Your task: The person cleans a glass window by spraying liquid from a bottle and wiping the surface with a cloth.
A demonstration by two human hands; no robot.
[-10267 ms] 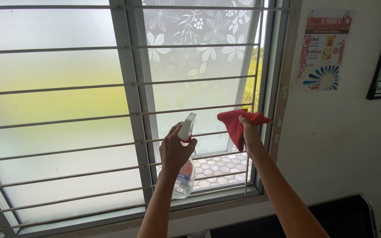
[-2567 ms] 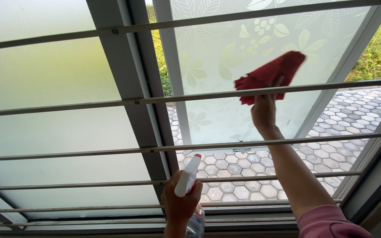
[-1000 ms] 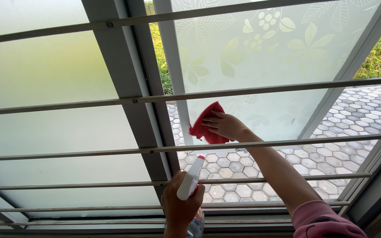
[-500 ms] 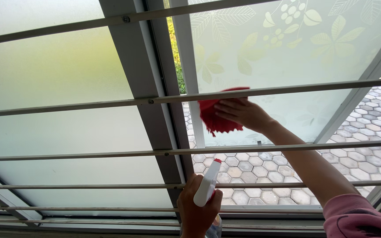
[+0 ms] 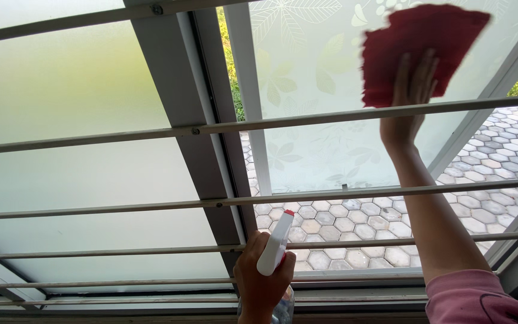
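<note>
window (image 5: 61,90): frosted panes in a grey frame, crossed by horizontal bars (image 5: 307,120); the right-hand pane (image 5: 307,78), printed with leaves, swings outward over hexagon paving (image 5: 331,225) and grass.
right hand (image 5: 406,102): reaches between the bars, fingers spread flat, pressing a red cloth against the leaf pane, high and to the right.
red cloth (image 5: 421,45): spread flat on the glass, above and beyond the fingers.
left hand (image 5: 262,279): low and centre, well apart from the cloth, closed round a spray bottle.
spray bottle (image 5: 274,249): upright, white nozzle tilted toward the glass.
</note>
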